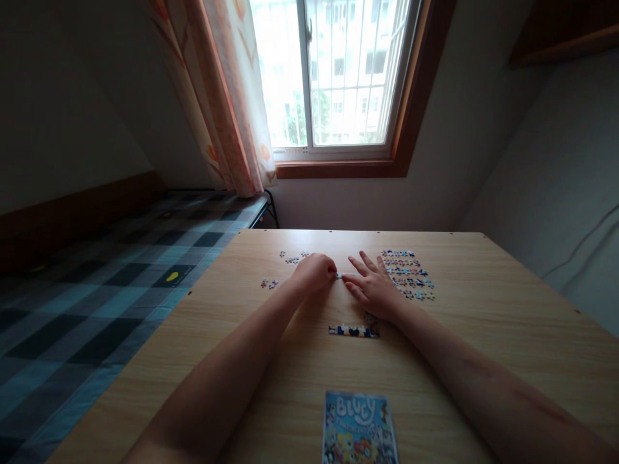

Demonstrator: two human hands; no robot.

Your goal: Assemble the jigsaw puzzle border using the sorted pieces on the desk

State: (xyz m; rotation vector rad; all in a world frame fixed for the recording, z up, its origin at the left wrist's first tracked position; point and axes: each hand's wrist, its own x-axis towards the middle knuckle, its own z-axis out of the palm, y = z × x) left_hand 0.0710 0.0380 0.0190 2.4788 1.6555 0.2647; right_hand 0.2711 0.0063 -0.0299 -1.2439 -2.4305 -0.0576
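My left hand (316,269) is closed over the table, thumb and fingertips pinched at a small jigsaw puzzle piece (338,276). My right hand (372,287) lies palm down with its fingers spread, the index fingertip close to that same piece. Beside my right hand, rows of loose puzzle pieces (406,272) are laid out, partly covered by it. Nearer to me is a joined strip of puzzle pieces (354,331), with a few more pieces running up from its right end under my right wrist.
Several loose pieces (293,260) lie beyond my left hand, and a small group (269,283) lies left of it. A blue "Bluey" picture card or box (358,425) rests at the near side of the wooden table (203,361). A checked bed (120,283) stands left.
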